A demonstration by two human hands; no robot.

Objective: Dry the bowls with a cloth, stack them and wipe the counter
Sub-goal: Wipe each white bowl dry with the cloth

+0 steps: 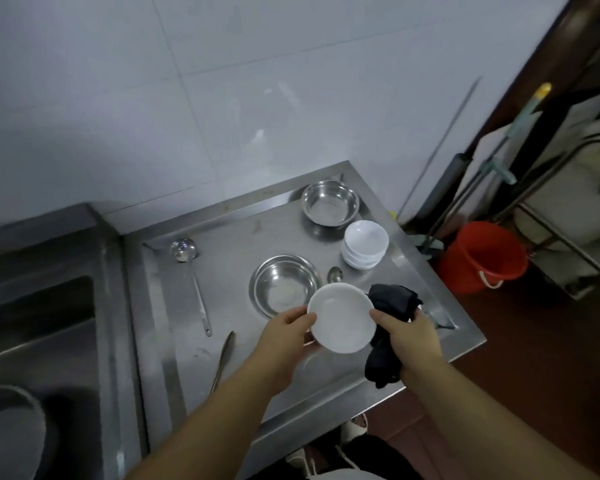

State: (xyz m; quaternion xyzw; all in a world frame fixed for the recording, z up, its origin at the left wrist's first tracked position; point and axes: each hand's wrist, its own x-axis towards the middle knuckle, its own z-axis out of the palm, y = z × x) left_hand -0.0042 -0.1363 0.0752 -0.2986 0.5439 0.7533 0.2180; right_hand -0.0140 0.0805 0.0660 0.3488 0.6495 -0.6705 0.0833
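Note:
My left hand (288,332) grips the left rim of a white bowl (340,318), held above the steel counter (243,372). My right hand (409,336) grips a dark cloth (392,303) bunched against the bowl's right rim, with its thumb on the rim. The cloth hangs below the hand too. A stack of white bowls (365,243) stands at the counter's right side. One steel bowl (284,285) sits just behind the held bowl, and another steel bowl (329,201) sits in the far corner.
A ladle (187,265) lies on the counter's left part, a flat utensil (224,355) near the front, a spoon (334,274) by the steel bowl. A sink (35,327) is at left. A red bucket (482,254) and metal frame stand on the floor at right.

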